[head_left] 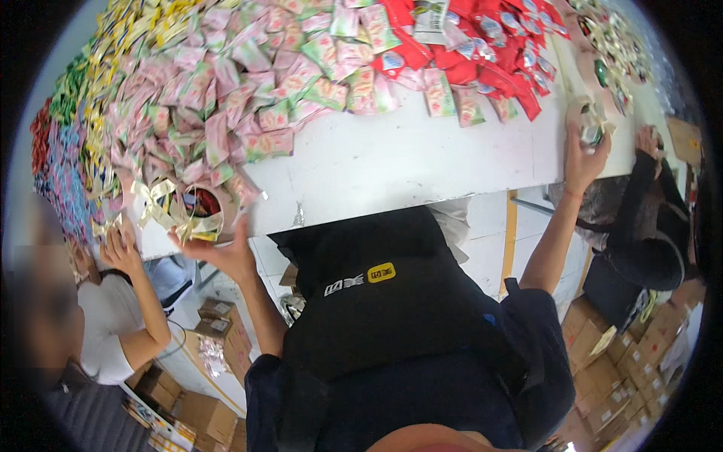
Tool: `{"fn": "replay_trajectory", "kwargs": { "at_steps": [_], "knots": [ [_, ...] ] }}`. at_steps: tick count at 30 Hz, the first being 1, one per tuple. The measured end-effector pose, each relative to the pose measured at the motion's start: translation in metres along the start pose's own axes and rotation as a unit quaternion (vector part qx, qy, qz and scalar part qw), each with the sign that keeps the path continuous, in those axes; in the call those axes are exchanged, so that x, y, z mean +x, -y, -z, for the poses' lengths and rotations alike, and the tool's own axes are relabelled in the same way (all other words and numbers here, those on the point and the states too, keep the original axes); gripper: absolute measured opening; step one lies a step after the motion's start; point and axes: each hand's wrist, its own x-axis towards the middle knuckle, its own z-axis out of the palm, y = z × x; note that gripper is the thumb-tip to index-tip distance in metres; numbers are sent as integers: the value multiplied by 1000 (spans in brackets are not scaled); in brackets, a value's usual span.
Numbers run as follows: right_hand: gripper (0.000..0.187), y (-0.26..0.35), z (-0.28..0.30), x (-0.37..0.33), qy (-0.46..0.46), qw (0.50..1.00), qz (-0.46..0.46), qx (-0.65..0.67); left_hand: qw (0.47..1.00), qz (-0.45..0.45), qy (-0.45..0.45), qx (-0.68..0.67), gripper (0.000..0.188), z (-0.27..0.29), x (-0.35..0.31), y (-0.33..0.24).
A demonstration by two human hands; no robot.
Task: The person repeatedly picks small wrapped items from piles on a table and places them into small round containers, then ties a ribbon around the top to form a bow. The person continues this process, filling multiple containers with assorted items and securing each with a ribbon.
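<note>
My left hand (222, 256) curves round the near side of a round pink box (228, 205) at the table's front edge. Dark and colourful wrapped pieces show inside it, and pale gold ribbon bows (157, 202) lie at its left. Out to the right, my right hand (586, 160) is closed round a small container with a pale gold ribbon (593, 120); my fingers partly cover it. Pink and green candy packets (248, 98) are heaped beyond my left hand. Red packets (482, 56) lie between the two hands, farther back.
Yellow packets (139, 38) and blue-pink packets (68, 169) cover the white table's (392, 154) left end. Gold-ribboned pieces (614, 49) fill the far right. A co-worker's hand (120, 248) is close on the left; another person's hand (649, 142) is at right. Cardboard boxes (203, 418) stand below.
</note>
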Motion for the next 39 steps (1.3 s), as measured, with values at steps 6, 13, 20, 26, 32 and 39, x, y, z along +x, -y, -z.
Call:
{"fn": "replay_trajectory", "kwargs": {
  "at_steps": [6,13,20,26,32,39],
  "knots": [
    [91,-30,-5,18,-73,991,-53,103,982,116,-109,-105,109,-22,-5,-36],
    [29,104,-32,-43,40,992,77,88,994,-28,88,-55,124,-56,-44,-102],
    [47,153,-57,-48,176,963,176,100,958,-38,208,-192,111,-93,-2,-141],
    [26,165,-58,-42,322,935,122,87,948,-237,182,-111,36,-128,154,-156],
    [15,156,-70,-45,224,947,104,207,855,-373,360,-13,44,-249,234,-146],
    [17,211,-100,-3,283,937,172,108,885,-266,381,-12,57,-266,243,-158]
  ]
}}
